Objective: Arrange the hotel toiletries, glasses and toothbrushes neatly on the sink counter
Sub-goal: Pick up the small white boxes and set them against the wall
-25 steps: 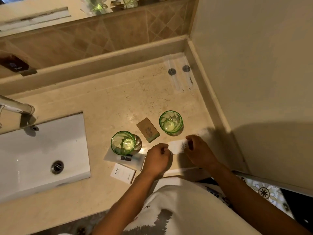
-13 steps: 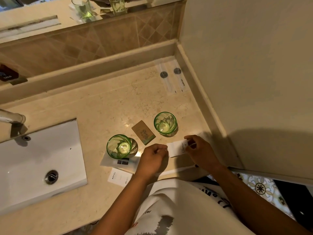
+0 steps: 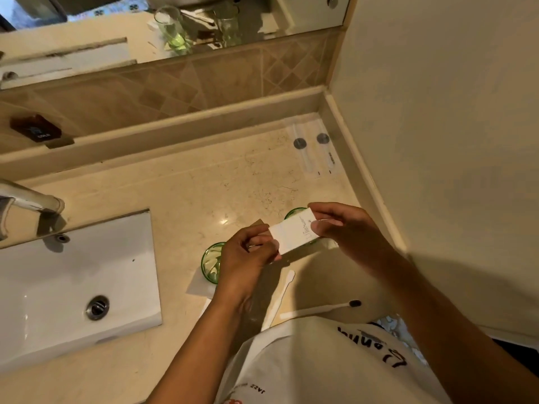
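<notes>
A small white toiletry box [image 3: 293, 232] is held above the counter [image 3: 180, 193], pinched at its left end by my left hand [image 3: 248, 258] and at its right end by my right hand [image 3: 347, 231]. Behind the hands stand two green glasses: one [image 3: 210, 262] partly hidden by my left hand, the other [image 3: 293, 212] mostly hidden by the box. A white toothbrush with dark bristles [image 3: 320, 309] lies near the front edge, and a second white stick [image 3: 281, 295] lies beside it. Two wrapped toothbrushes [image 3: 313, 150] lie in the back right corner.
A white sink basin [image 3: 70, 287] with a drain and a metal tap [image 3: 32, 196] fills the left. A white paper [image 3: 198, 287] lies under the left glass. A brown card's corner [image 3: 258, 223] shows behind my left hand. The wall closes the right side.
Both hands have lifted the white box off the counter and raised it toward the camera. A toothbrush and a white stick near the front edge are now uncovered.
</notes>
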